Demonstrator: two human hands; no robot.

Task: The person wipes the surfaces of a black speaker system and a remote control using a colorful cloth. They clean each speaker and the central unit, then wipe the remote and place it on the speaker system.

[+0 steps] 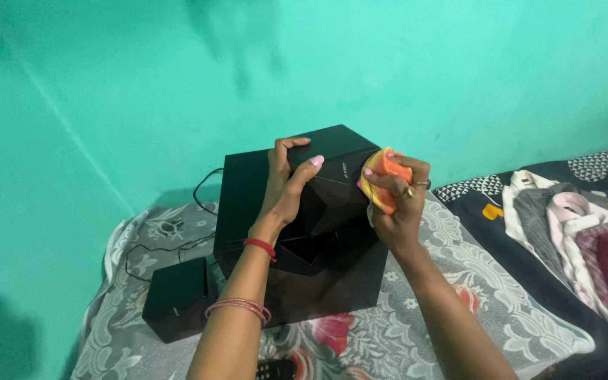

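A small black speaker [336,158] is held tilted above a large black speaker box [332,274] that rests on a grey floral cloth. My left hand [286,186] grips the small speaker from its left side, fingers over the top edge. My right hand [397,204] is closed on a crumpled orange and yellow cloth [381,176] that presses against the small speaker's right end.
Another small black speaker [177,299] lies at the left, with black cables [202,186] trailing behind. The grey floral cloth [459,309] covers the bed. Folded shirts [571,225] lie at the right on a dark patterned sheet. A teal wall stands behind. A dark remote [276,369] sits at the bottom edge.
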